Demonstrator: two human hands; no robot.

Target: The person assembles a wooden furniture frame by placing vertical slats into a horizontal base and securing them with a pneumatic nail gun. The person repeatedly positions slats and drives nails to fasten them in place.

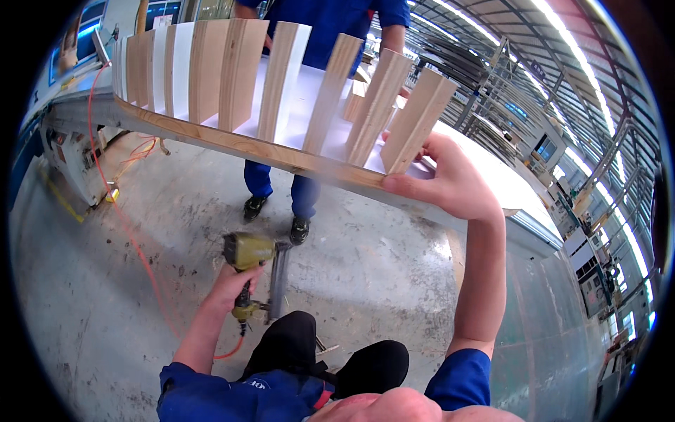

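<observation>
My left hand [228, 285] is wrapped round the grip of a yellow-green and black air nail gun [252, 252]. The tool hangs over the floor, apart from the workpiece, with an orange hose [232, 350] at its lower end. At the right end of a long curved wooden panel [281, 155], my right hand [455, 179] grips the last upright plywood block [422, 112], thumb on the near side, fingers partly hidden behind. Several more plywood blocks [242, 70] stand in a spaced row along the panel's edge, some with white faces.
Across the panel stands a co-worker [323, 32] in blue, partly hidden by the blocks. A white-topped table [485, 176] bears the panel. An orange hose [126, 225] runs down at the left. Stacked long stock [450, 53] lies on a rack behind.
</observation>
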